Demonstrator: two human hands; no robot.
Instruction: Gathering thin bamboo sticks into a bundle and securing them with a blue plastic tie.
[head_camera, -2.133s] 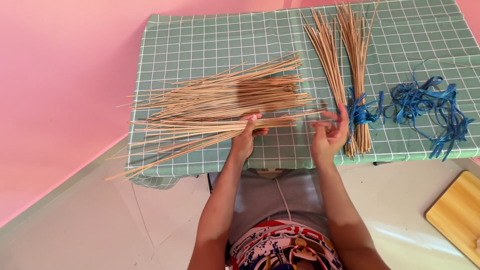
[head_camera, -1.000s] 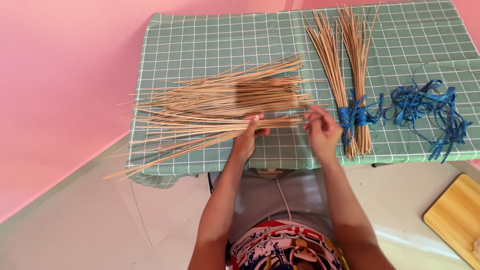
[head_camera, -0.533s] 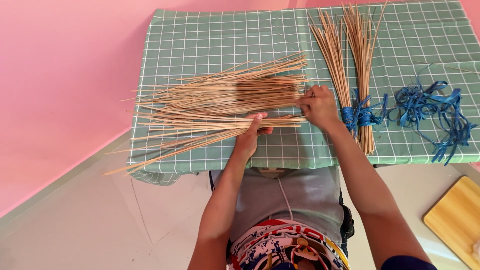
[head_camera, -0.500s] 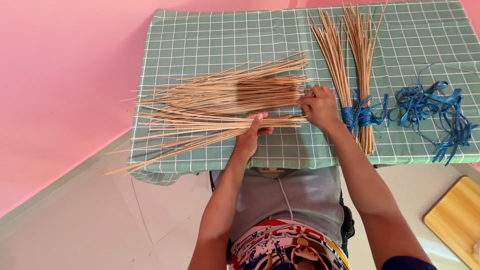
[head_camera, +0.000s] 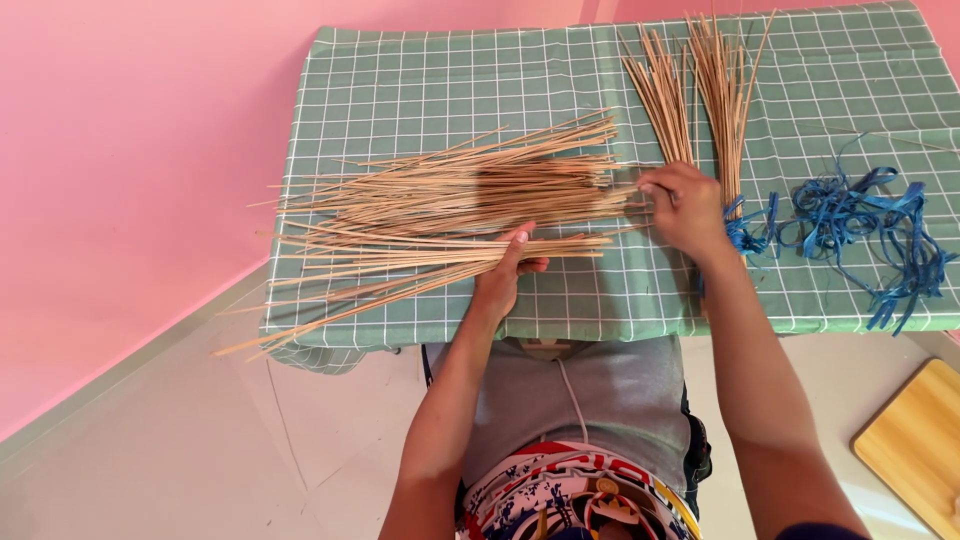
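Sticks (head_camera: 450, 200), thin and tan, lie in a loose heap across the left half of the table (head_camera: 420, 70), their tips fanning past its left edge and near corner. The left hand (head_camera: 505, 270) grips a small sheaf of them at the near side of the heap, thumb on top and fingers curled under, so the sheaf runs leftward from the palm. The right hand (head_camera: 685, 205) rests at the right end of the heap with its fingers bent around a few stick ends; how firmly it pinches them cannot be told from this view.

Just beyond the right hand, two bundles (head_camera: 700, 90) of the same sticks lie lengthwise, pointing away from the person and spreading at the far end. They are tied near their close end with blue ribbon (head_camera: 745, 225), which sits right against the right wrist. Further right, apart from the heap, a tangle of loose blue strips (head_camera: 870, 225) sprawls toward the table's near edge.

A green cloth with a white grid covers the table and hangs over its sides. A pink wall (head_camera: 130, 150) stands to the left. On the pale floor at the lower right, a wooden board (head_camera: 915, 445) shows its corner. The right forearm crosses the near edge of the cloth and hides part of it.
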